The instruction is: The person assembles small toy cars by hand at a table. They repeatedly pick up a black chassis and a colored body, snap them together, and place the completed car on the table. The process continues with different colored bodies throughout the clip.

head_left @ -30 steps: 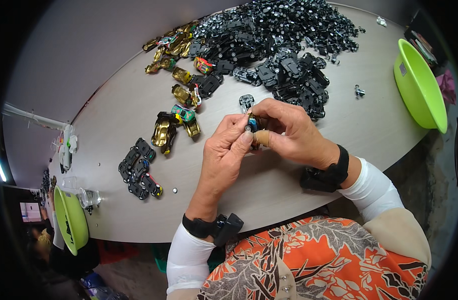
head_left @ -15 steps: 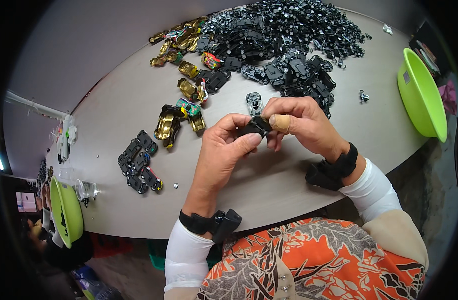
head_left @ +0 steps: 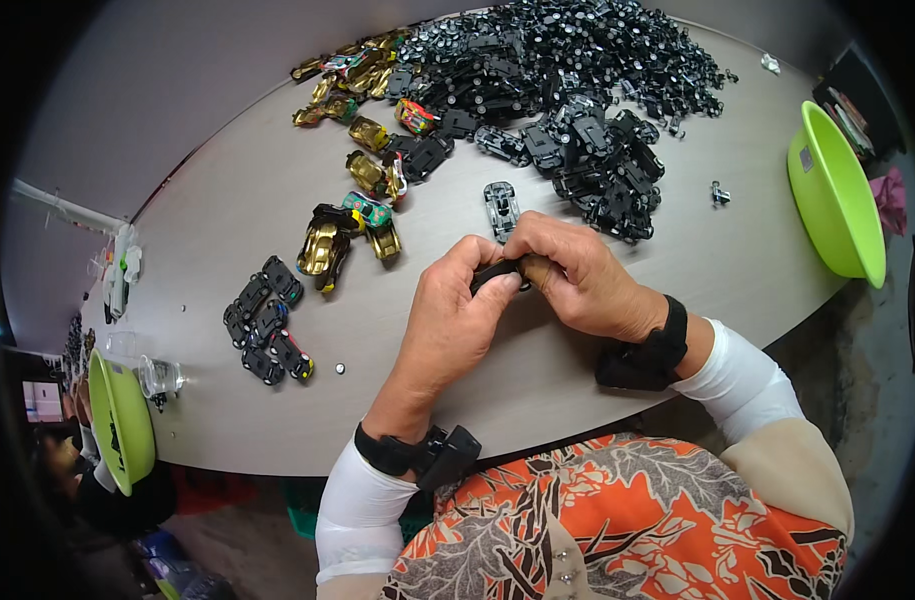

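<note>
Between my two hands is a small black toy car (head_left: 494, 272), mostly covered by my fingers. My left hand (head_left: 455, 305) pinches one end of it, thumb on the near side. My right hand (head_left: 577, 275) closes on the other end, its fingers bent over the car. Just beyond my fingers a grey toy car chassis (head_left: 500, 208) lies on the table. To the left, a gold and black toy car (head_left: 324, 247) rests close to a green toy car body (head_left: 368, 209). Several black toy cars (head_left: 267, 318) lie in a cluster farther left.
A large heap of dark chassis and wheel parts (head_left: 567, 60) covers the far side of the table (head_left: 417, 330). Green basins stand at the right (head_left: 835, 200) and left (head_left: 127, 420) edges. A clear plastic cup (head_left: 160, 376) is by the left one. One wheel piece (head_left: 718, 194) lies at right.
My right hand has turned, its fingers curling over the car, and its bandaged thumb has gone mostly out of sight. Both hands still hold the black car.
</note>
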Motion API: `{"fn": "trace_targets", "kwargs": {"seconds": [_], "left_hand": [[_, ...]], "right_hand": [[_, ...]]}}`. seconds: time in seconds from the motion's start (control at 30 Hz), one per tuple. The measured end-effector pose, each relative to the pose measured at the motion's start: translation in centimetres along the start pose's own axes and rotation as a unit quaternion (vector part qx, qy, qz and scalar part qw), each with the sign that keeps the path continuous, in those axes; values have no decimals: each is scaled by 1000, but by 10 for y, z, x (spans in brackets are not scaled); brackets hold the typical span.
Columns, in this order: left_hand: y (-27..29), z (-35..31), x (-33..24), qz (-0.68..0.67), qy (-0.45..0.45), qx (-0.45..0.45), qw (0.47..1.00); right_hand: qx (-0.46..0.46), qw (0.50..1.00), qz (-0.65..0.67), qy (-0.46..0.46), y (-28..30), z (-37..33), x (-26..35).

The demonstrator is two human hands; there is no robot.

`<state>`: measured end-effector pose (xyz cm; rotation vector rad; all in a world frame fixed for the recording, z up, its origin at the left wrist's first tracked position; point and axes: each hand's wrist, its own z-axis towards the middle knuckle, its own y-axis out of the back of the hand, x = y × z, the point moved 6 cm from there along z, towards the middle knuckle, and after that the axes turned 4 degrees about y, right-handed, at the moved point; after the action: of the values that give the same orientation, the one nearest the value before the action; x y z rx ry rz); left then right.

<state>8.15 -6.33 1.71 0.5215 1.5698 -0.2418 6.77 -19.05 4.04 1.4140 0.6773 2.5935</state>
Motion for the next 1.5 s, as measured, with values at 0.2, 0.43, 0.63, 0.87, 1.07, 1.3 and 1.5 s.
{"fn": "trace_targets", "kwargs": {"seconds": [0.2,0.43,0.63,0.87,1.07,1.3,1.5], "left_hand": [[18,3,1,-207,11,-77,975],[15,7,11,-354,12,-86,931],[6,-1,7,-271,25,3,962],[2,-6,7,-158,14,24,987],[-3,-10,12,-19,-19,22,999],[0,-21,5,146,-1,-3,989],[35,-46,-19,199,-94,-82,972]], "right_hand": [[-52,969,155,-187,-6,-3,-13],[7,951,259,-169,-14,-8,-15],[-49,956,221,-185,9,-1,-21],[-21,980,183,-77,10,2,-6],[69,990,91,-82,3,2,-8],[84,996,-3,14,-17,0,1],[82,995,45,30,-29,3,7]]}}
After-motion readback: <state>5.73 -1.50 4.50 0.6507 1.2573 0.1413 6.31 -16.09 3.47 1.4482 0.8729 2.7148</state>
